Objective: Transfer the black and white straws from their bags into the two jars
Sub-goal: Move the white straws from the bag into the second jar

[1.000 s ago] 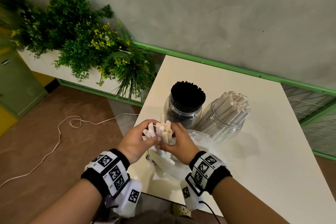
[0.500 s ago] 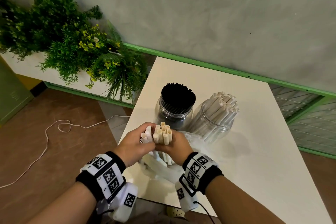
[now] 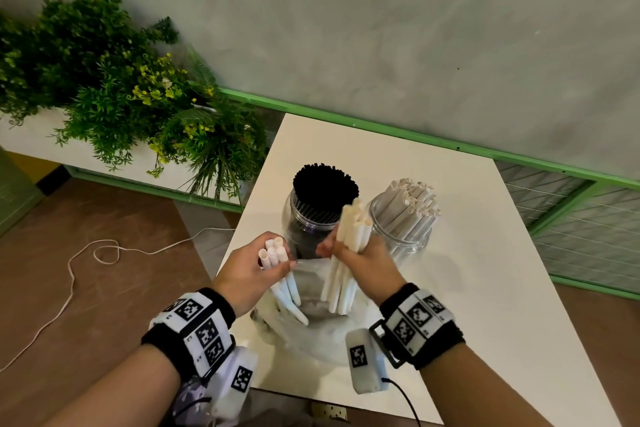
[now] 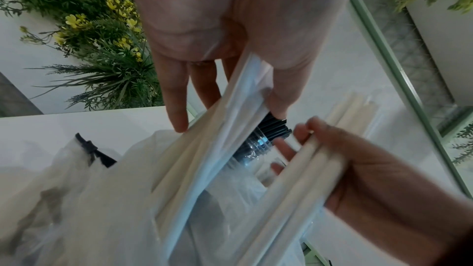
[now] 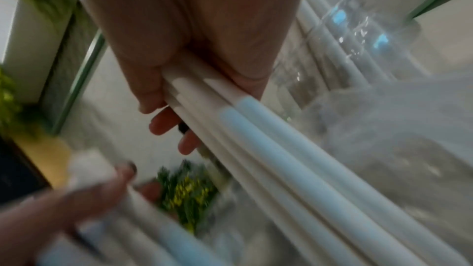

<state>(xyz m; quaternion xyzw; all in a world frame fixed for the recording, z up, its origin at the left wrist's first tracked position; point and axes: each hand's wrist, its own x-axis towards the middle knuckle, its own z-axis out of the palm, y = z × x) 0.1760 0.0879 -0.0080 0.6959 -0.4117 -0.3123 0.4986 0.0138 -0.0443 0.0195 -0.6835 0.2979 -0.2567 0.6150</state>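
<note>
On the white table (image 3: 467,288), my left hand (image 3: 249,274) grips a few white straws (image 3: 275,253) whose lower ends stand in the clear plastic bag (image 3: 311,333). My right hand (image 3: 367,263) grips a larger bundle of white straws (image 3: 351,236), lifted and tilted, its tops in front of the two jars. The left jar (image 3: 304,218) is packed with black straws (image 3: 325,180). The right jar (image 3: 408,243) holds white straws (image 3: 412,201). In the left wrist view, thumb and fingers (image 4: 176,98) clamp the straws (image 4: 204,159). In the blurred right wrist view, fingers (image 5: 148,88) wrap the bundle (image 5: 281,159).
A planter of green plants with yellow flowers (image 3: 138,97) stands left of the table. A white cable (image 3: 86,260) lies on the brown floor. A green rail (image 3: 415,142) runs along the wall behind. A black tie (image 4: 89,149) lies by the bag.
The single bundle held by both hands has split. My right hand has lifted its larger share up and right toward the jars; my left hand keeps a few straws over the bag.
</note>
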